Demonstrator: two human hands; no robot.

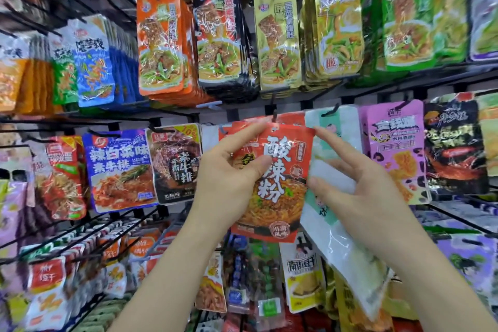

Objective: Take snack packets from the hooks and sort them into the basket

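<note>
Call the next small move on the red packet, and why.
Probably draw the red packet toward you, clear of the hook. Its top edge sits right at the hook tip, the left hand pinches its left side, and fingers of the right hand touch its right edge. No basket is in view.

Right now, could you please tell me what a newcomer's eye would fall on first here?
The red packet at centre, pinched by the left hand while the right hand touches its right edge. Around it, hooks crowded with bright packets fill the wall: orange packets above, a pink packet at right.
</note>
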